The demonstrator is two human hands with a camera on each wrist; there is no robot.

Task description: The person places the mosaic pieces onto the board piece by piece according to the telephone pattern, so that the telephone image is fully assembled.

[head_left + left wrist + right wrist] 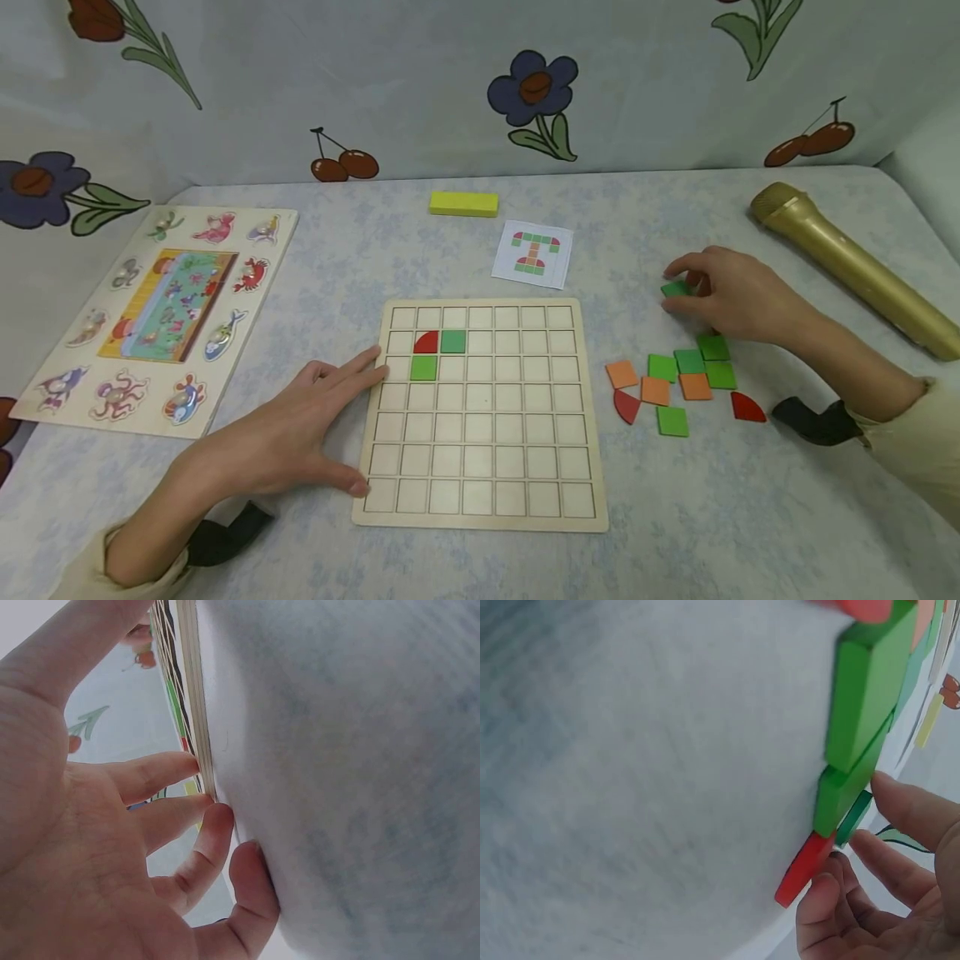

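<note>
My right hand [738,292] pinches a green square tile [675,288] between thumb and fingers, just beyond the loose tiles. In the right wrist view the same tile [853,817] shows between the fingertips, beside a red piece [806,868]. My left hand [288,437] is spread along the left side of the wooden grid board [480,527], its fingertips and thumb touching the edge. On the board, a red quarter-round [427,342] sits beside a teal-green square [453,342], with a light green square [423,367] below the red one.
Loose green, orange [656,391] and red [747,407] pieces lie right of the board. Behind it are a pattern card [558,265] and a yellow block [463,204]. A picture puzzle board [255,325] lies at left, a gold microphone [862,267] at right.
</note>
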